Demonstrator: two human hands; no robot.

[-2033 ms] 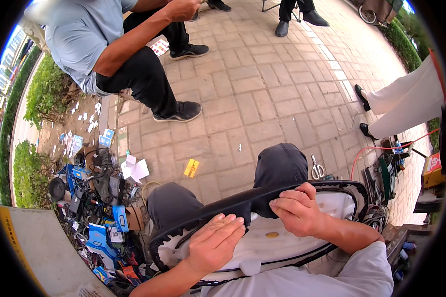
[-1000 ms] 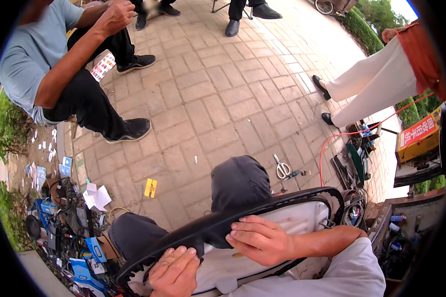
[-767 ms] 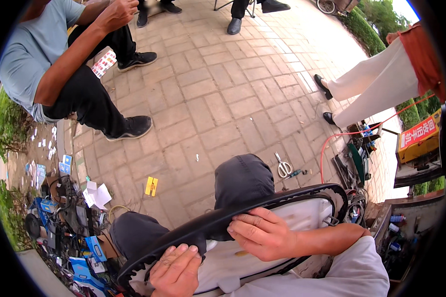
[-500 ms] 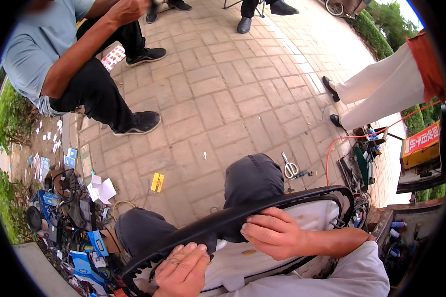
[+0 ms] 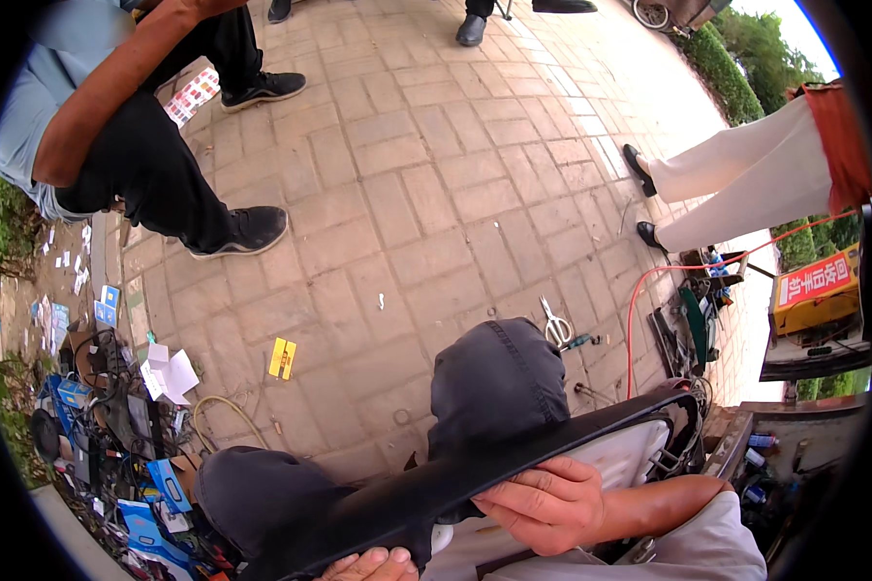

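Note:
Across my lap lies a long white plastic base [image 5: 622, 453] with a metal hinge at its right end, which looks like an upturned scooter seat. A black cover [image 5: 388, 499] runs along its far edge as a wide, smooth, curved band. My right hand [image 5: 549, 504] grips the cover's near edge, fingers bent over it and thumb tucked out of sight. Low in the picture, my left hand [image 5: 370, 565] presses its fingertips onto the cover's near edge; the rest of this hand is cut off. My knees [image 5: 499, 378] support the piece from below.
Scissors [image 5: 556, 329] and a screwdriver [image 5: 581, 342] lie on the paving beyond my right knee. Cluttered parts and boxes [image 5: 150, 474] pile up at left. A red hose [image 5: 632, 334] curves past tools at right. A seated person [image 5: 116, 165] and a standing person [image 5: 756, 165] are nearby.
The black cover has rolled so that a wider face shows, hiding more of the white base. My left hand has dropped toward the lower edge; my right hand keeps its grip.

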